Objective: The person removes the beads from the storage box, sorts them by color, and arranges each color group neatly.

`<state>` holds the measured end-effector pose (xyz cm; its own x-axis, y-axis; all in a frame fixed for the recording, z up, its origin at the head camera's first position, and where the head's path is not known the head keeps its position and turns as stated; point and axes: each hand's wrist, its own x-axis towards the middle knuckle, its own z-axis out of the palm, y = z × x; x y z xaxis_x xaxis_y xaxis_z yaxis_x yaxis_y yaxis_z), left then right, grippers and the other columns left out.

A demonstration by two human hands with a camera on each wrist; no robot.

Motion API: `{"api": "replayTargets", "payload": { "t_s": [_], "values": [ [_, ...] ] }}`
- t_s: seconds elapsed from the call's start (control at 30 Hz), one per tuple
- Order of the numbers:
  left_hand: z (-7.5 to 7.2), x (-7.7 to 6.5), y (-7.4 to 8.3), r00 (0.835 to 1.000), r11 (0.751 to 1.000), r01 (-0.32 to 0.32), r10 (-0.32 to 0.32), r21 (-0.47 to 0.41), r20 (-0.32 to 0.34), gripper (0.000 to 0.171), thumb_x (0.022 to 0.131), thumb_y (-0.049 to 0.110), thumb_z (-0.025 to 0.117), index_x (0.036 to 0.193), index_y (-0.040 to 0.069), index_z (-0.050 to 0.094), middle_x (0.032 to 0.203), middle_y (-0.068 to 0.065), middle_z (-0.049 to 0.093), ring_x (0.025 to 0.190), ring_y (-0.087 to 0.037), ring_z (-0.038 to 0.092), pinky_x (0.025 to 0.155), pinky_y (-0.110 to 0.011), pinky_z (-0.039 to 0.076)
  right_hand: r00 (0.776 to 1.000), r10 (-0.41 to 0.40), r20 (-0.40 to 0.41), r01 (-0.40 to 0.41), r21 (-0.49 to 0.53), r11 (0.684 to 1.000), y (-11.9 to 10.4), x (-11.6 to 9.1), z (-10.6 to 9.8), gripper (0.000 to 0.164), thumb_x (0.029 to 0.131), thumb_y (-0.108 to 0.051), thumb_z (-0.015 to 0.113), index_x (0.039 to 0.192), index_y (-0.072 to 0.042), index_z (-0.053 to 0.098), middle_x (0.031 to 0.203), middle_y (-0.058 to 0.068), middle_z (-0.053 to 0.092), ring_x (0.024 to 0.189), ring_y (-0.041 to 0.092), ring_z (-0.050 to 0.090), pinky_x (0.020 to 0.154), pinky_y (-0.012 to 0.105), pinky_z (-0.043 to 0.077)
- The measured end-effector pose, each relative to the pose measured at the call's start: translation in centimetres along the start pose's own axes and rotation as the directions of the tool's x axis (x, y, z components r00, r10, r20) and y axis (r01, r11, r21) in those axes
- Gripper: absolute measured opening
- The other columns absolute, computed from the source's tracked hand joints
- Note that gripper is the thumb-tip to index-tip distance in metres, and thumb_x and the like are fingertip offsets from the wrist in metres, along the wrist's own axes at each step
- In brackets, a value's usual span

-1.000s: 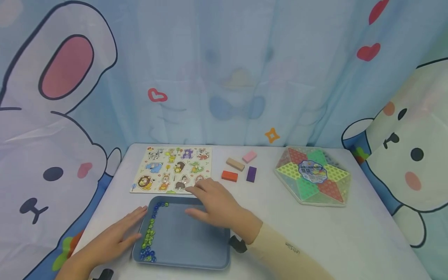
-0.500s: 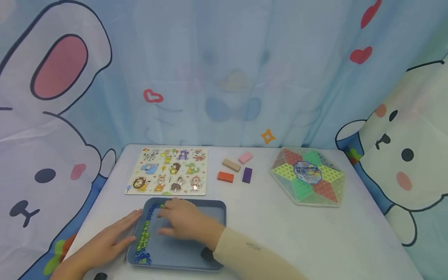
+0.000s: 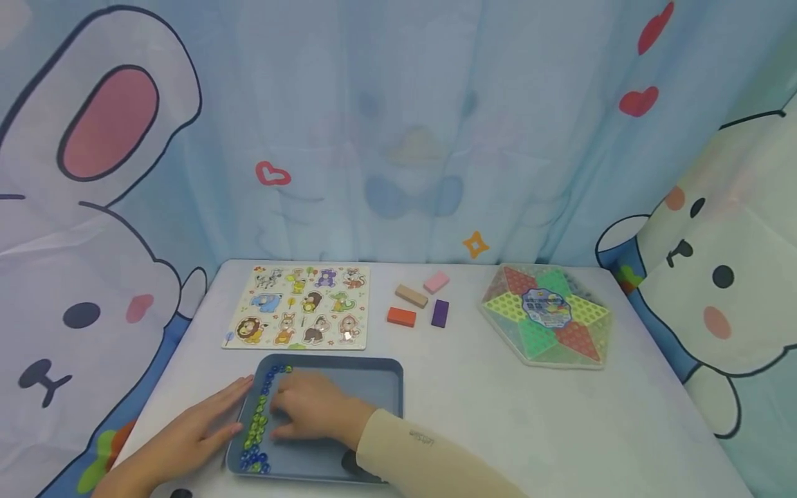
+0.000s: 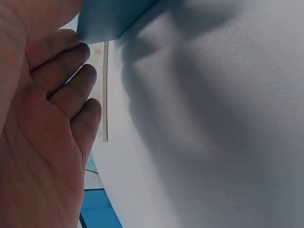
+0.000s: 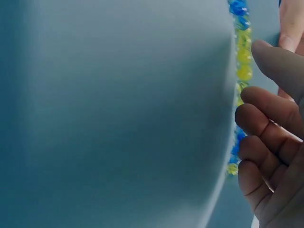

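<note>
A blue-grey tray [image 3: 311, 462] lies near the table's front, with blue and yellow-green glass marbles [image 3: 257, 425] gathered along its left side. My left hand [image 3: 189, 436] rests beside the tray's left edge, fingertips at the rim; in the left wrist view its fingers [image 4: 76, 92] are loosely extended, close to the tray wall [image 4: 107, 21]. Over the tray's left half, my right hand [image 3: 314, 404] hovers just right of the marbles. The right wrist view shows its thumb [image 5: 273, 59] apart from the bent fingers, close to the row of marbles [image 5: 243, 52], with nothing visible between them.
An animal puzzle board [image 3: 295, 306] lies behind the tray. To its right are an orange block [image 3: 401, 317], a tan block [image 3: 411, 296], a pink block [image 3: 436, 281] and a purple block [image 3: 440, 313]. A hexagonal game box [image 3: 546, 315] sits at the right. A printed curtain [image 3: 423, 104] hangs behind.
My right hand has moved left and down from above the tray's back edge to beside the marbles. My left hand stays at the tray's left edge. The head view has shifted slightly.
</note>
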<state>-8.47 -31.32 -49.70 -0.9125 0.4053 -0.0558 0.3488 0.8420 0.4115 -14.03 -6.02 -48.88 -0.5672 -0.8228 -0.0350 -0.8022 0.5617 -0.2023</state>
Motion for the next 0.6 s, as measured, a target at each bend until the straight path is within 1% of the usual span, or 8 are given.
{"api": "replayTargets", "payload": {
  "t_s": [0.13, 0.27, 0.43, 0.57, 0.6],
  "values": [
    [0.1, -0.1, 0.0, 1.000, 1.000, 0.010, -0.010, 0.000, 0.005, 0.067, 0.104, 0.052, 0.059, 0.164, 0.031, 0.037, 0.166, 0.003, 0.044, 0.147, -0.024, 0.043, 0.114, -0.046, 0.052, 1.000, -0.014, 0.017, 0.014, 0.014, 1.000, -0.3, 0.2, 0.3, 0.035, 0.090, -0.058, 0.076, 0.116, -0.035, 0.076, 0.107, -0.020, 0.071, 0.099, -0.005, 0.061, 0.094, 0.013, 0.052],
    [0.1, 0.0, 0.0, 1.000, 1.000, -0.001, 0.001, 0.000, -0.005, 0.067, 0.104, 0.051, 0.059, 0.163, 0.029, 0.038, 0.166, 0.002, 0.045, 0.147, -0.025, 0.043, 0.114, -0.046, 0.054, 0.999, -0.032, 0.030, 0.031, 0.027, 0.999, -0.5, 0.4, 0.4, 0.032, 0.090, -0.056, 0.077, 0.116, -0.036, 0.077, 0.109, -0.022, 0.071, 0.103, -0.006, 0.061, 0.098, 0.014, 0.052],
    [0.0, -0.1, 0.1, 1.000, 1.000, -0.021, 0.021, 0.000, -0.022, 0.066, 0.104, 0.048, 0.061, 0.163, 0.027, 0.039, 0.165, 0.001, 0.046, 0.147, -0.027, 0.046, 0.112, -0.044, 0.055, 0.997, -0.064, 0.043, 0.063, 0.015, 0.998, -0.7, 0.8, 0.7, 0.031, 0.091, -0.054, 0.077, 0.117, -0.037, 0.076, 0.110, -0.023, 0.071, 0.103, -0.007, 0.061, 0.097, 0.012, 0.051],
    [-0.1, -0.1, 0.1, 0.999, 0.999, -0.037, 0.037, -0.017, -0.021, 0.066, 0.104, 0.047, 0.061, 0.163, 0.024, 0.040, 0.165, -0.002, 0.047, 0.146, -0.031, 0.048, 0.112, -0.045, 0.055, 0.995, -0.090, 0.045, 0.089, 0.014, 0.996, -1.0, 1.2, 0.9, 0.029, 0.091, -0.054, 0.077, 0.116, -0.038, 0.076, 0.106, -0.024, 0.071, 0.099, -0.009, 0.059, 0.094, 0.010, 0.050],
    [-0.2, -0.1, 0.1, 0.999, 0.999, -0.035, 0.034, -0.023, -0.019, 0.066, 0.104, 0.047, 0.061, 0.163, 0.024, 0.040, 0.165, -0.002, 0.047, 0.147, -0.031, 0.047, 0.112, -0.045, 0.055, 0.995, -0.095, 0.043, 0.094, 0.016, 0.995, -1.1, 1.3, 0.9, 0.028, 0.091, -0.054, 0.077, 0.115, -0.039, 0.076, 0.105, -0.025, 0.070, 0.097, -0.009, 0.059, 0.093, 0.009, 0.049]
  ]
}}
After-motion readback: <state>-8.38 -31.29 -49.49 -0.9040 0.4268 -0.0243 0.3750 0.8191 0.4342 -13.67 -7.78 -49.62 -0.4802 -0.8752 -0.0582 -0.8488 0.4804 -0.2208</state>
